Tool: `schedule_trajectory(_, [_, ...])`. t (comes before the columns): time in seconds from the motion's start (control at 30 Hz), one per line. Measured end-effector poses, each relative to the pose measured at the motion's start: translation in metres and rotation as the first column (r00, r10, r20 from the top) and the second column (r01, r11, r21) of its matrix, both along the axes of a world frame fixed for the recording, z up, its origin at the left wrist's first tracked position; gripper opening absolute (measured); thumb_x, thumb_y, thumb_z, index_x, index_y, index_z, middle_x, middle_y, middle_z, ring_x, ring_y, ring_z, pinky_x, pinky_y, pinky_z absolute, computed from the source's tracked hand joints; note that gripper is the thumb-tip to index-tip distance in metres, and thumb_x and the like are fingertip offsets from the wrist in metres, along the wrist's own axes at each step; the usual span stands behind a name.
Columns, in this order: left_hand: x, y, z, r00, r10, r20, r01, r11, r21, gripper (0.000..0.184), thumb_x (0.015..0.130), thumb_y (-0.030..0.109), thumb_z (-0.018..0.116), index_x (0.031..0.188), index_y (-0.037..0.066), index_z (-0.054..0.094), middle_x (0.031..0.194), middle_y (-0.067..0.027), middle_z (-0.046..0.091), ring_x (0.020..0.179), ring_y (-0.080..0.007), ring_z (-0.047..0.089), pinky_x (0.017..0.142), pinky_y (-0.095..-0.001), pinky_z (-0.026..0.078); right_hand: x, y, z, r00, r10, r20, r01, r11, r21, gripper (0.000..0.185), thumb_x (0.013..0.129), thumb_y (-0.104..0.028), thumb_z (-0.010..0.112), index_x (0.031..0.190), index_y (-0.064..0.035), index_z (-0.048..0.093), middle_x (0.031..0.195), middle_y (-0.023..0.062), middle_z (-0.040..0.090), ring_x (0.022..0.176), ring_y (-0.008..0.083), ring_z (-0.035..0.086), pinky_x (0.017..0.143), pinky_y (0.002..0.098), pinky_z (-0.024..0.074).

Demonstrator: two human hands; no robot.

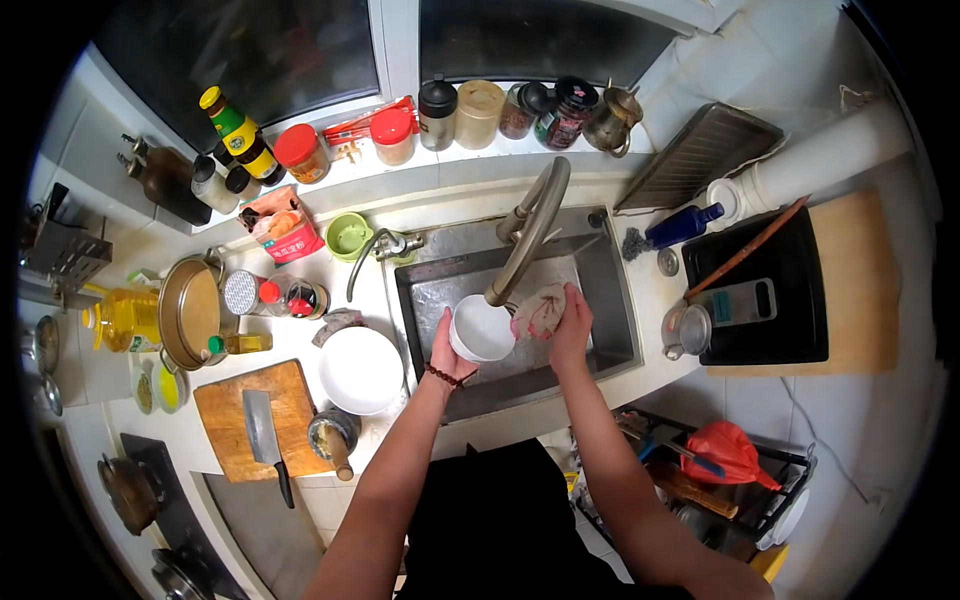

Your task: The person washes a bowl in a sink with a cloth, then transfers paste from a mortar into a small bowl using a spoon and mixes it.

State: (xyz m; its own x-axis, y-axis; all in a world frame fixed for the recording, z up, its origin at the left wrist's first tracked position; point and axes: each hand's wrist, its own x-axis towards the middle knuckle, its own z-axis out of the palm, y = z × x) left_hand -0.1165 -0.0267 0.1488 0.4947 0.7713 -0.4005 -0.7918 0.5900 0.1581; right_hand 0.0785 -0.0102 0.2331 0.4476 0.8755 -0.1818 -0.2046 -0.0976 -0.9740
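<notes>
Over the metal sink (pixel 430 290), my left hand (pixel 445 347) grips the left side of a white bowl (pixel 482 328), its inside facing up. My right hand (pixel 571 335) is closed on a pale cloth with reddish patches (pixel 541 311), just right of the bowl's rim. The grey faucet (pixel 530 235) arches above, its end close over the bowl's upper edge. A brown bead bracelet is on my left wrist. A large white plate (pixel 361 371) lies on the counter left of the sink.
On the left are a cutting board (pixel 290 385) with a cleaver (pixel 261 425), a mortar (pixel 333 436), a metal pot (pixel 195 310) and jars. Bottles and jars line the windowsill (pixel 360 165). To the right, a black tray (pixel 800 320) holds a phone (pixel 737 302) and a wooden stick.
</notes>
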Motion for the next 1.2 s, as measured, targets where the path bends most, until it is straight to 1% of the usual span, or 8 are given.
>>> schedule_trajectory(0.1, [0.001, 0.001, 0.003, 0.999, -0.037, -0.027, 0.037, 0.999, -0.001, 0.075, 0.103, 0.066, 0.035, 0.153, 0.009, 0.044, 0.150, -0.0137, 0.054, 0.136, -0.0333, 0.054, 0.116, -0.0516, 0.041, -0.001, 0.004, -0.002, 0.941, -0.066, -0.332, 0.038, 0.995, -0.088, 0.027, 0.107, -0.026, 0.057, 0.110, -0.0030, 0.070, 0.099, 0.0021, 0.069, 0.090, 0.0075, 0.063, 0.077, 0.0272, 0.0529])
schedule_trajectory(0.17, [0.008, 0.003, 0.002, 0.996, -0.069, -0.049, 0.069, 0.998, -0.012, 0.073, 0.104, 0.064, 0.036, 0.151, 0.009, 0.047, 0.147, -0.0148, 0.056, 0.133, -0.0331, 0.056, 0.115, -0.0507, 0.042, -0.003, 0.001, -0.023, 0.842, 0.539, 0.042, -0.531, 0.839, -0.119, 0.029, 0.103, -0.024, 0.064, 0.122, -0.0018, 0.068, 0.107, 0.0056, 0.071, 0.094, 0.0166, 0.069, 0.086, 0.0313, 0.0551])
schedule_trajectory(0.2, [0.012, 0.005, 0.005, 0.993, -0.112, -0.049, 0.112, 0.994, 0.002, 0.066, 0.106, 0.058, 0.038, 0.147, 0.008, 0.050, 0.143, -0.0163, 0.060, 0.130, -0.0324, 0.059, 0.113, -0.0503, 0.046, -0.025, -0.002, -0.011, 0.731, 0.481, 0.485, -0.527, 0.849, -0.048, 0.039, 0.093, -0.021, 0.075, 0.127, -0.0047, 0.067, 0.105, 0.0090, 0.071, 0.093, 0.0221, 0.070, 0.086, 0.0334, 0.0552])
schedule_trajectory(0.47, [0.007, -0.005, 0.006, 0.946, -0.322, -0.040, 0.320, 0.946, -0.044, 0.061, 0.103, 0.058, 0.051, 0.139, 0.009, 0.056, 0.136, -0.0126, 0.064, 0.120, -0.0276, 0.066, 0.105, -0.0474, 0.053, 0.005, 0.020, -0.027, 0.242, 0.719, 0.651, -0.678, 0.605, -0.417, 0.030, 0.086, -0.023, 0.080, 0.104, -0.0006, 0.069, 0.079, 0.0195, 0.065, 0.069, 0.0270, 0.065, 0.070, 0.0368, 0.0527])
schedule_trajectory(0.6, [0.004, -0.002, 0.012, 0.954, -0.219, -0.206, 0.232, 0.972, 0.043, 0.051, 0.104, 0.045, 0.058, 0.141, 0.011, 0.051, 0.125, -0.0104, 0.067, 0.116, -0.0265, 0.067, 0.099, -0.0455, 0.056, 0.019, 0.022, -0.021, 0.359, 0.836, 0.416, -0.681, 0.539, -0.496, 0.029, 0.094, -0.028, 0.074, 0.103, 0.0002, 0.071, 0.078, 0.0146, 0.070, 0.067, 0.0236, 0.065, 0.067, 0.0367, 0.0525])
schedule_trajectory(0.67, [0.000, 0.008, 0.018, 0.948, -0.162, -0.272, 0.184, 0.981, 0.059, 0.049, 0.103, 0.040, 0.061, 0.141, 0.010, 0.050, 0.123, -0.0101, 0.067, 0.114, -0.0257, 0.068, 0.097, -0.0441, 0.057, 0.032, 0.020, -0.047, 0.818, 0.571, 0.070, -0.501, 0.766, -0.403, 0.034, 0.100, -0.032, 0.068, 0.105, 0.0006, 0.072, 0.081, 0.0082, 0.074, 0.069, 0.0177, 0.065, 0.067, 0.0355, 0.0523])
schedule_trajectory(0.97, [0.036, 0.018, -0.005, 0.675, 0.241, -0.697, -0.130, 0.969, 0.209, 0.025, 0.103, 0.023, 0.062, 0.121, 0.006, 0.063, 0.110, -0.0046, 0.068, 0.095, -0.0140, 0.066, 0.082, -0.0278, 0.053, -0.049, -0.028, -0.004, 0.710, 0.587, 0.390, -0.533, 0.809, -0.248, 0.038, 0.101, -0.035, 0.066, 0.113, 0.0011, 0.068, 0.094, 0.0094, 0.074, 0.084, 0.0141, 0.066, 0.074, 0.0353, 0.0519])
schedule_trajectory(1.2, [0.025, 0.016, 0.032, 0.850, 0.092, -0.519, -0.084, 0.996, 0.039, 0.032, 0.104, 0.034, 0.060, 0.130, 0.014, 0.060, 0.111, -0.0021, 0.069, 0.102, -0.0159, 0.067, 0.085, -0.0311, 0.054, -0.038, -0.005, -0.020, 0.672, 0.552, 0.494, -0.487, 0.832, -0.267, 0.037, 0.101, -0.030, 0.064, 0.115, 0.0036, 0.066, 0.090, 0.0203, 0.073, 0.082, 0.0333, 0.072, 0.074, 0.0405, 0.0527])
